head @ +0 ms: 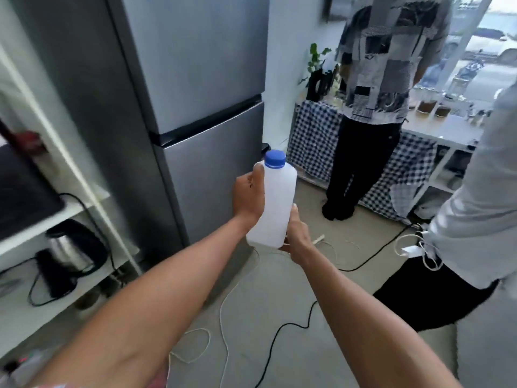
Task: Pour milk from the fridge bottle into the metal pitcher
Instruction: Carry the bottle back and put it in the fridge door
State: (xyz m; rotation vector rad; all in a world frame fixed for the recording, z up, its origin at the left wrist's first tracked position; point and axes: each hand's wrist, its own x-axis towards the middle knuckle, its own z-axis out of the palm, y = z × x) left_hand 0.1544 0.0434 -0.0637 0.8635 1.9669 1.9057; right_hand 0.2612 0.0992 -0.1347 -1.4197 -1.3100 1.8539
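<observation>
A white plastic milk bottle with a blue screw cap is held upright in front of me, cap on. My left hand grips its upper left side, thumb near the shoulder. My right hand holds the bottle's lower right corner and supports its base. The grey fridge stands just behind the bottle with both doors closed. No metal pitcher is in view.
A white shelf unit on the left holds an electric kettle. A person in a patterned shirt stands at a checked-cloth counter. Another person in a light shirt is close on the right. Cables trail across the floor.
</observation>
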